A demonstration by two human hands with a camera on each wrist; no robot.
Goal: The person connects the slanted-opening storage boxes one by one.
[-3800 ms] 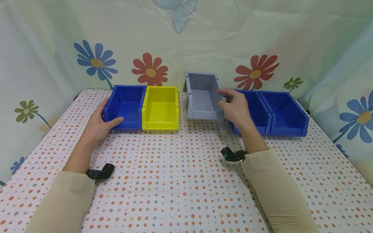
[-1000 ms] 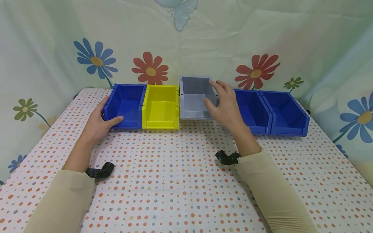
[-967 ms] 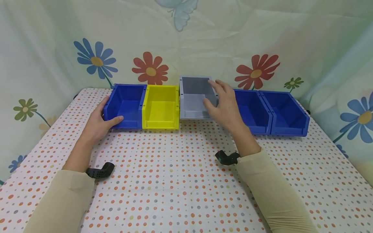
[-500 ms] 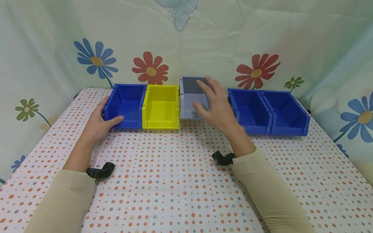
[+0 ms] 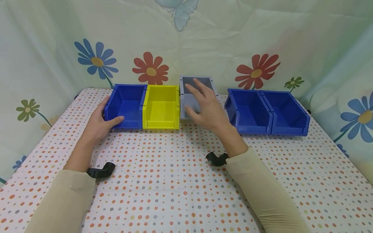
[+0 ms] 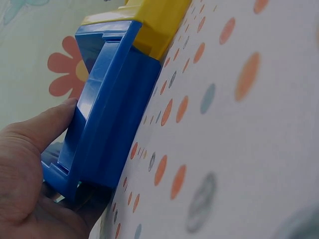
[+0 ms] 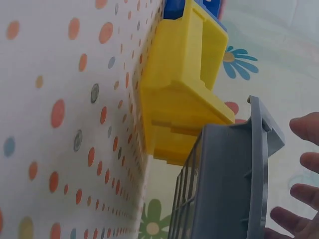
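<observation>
My left hand [image 5: 97,123] grips the outer side of the leftmost blue storage bin [image 5: 128,108], its thumb at the low front lip and its fingers along the outer wall. A yellow bin [image 5: 161,110] stands against that blue bin's right side. Beside the yellow one is a grey bin [image 7: 224,184], its front lip sitting farther back in the head view. Over the grey bin's opening, my right hand [image 5: 209,111] hovers with its fingers spread, holding nothing. Its fingers partly hide the grey bin's inside in the head view.
Two more blue bins, an inner one [image 5: 251,108] and an outer one [image 5: 285,110], stand side by side at the right, a gap away from the grey bin. A dotted cloth [image 5: 157,187] covers the table. Behind hangs a flowered curtain [image 5: 209,42].
The grey bin has shifted left to the yellow bin. My right hand has since come off its right wall and moved left over it, fingers spreading. My left hand stays put.
</observation>
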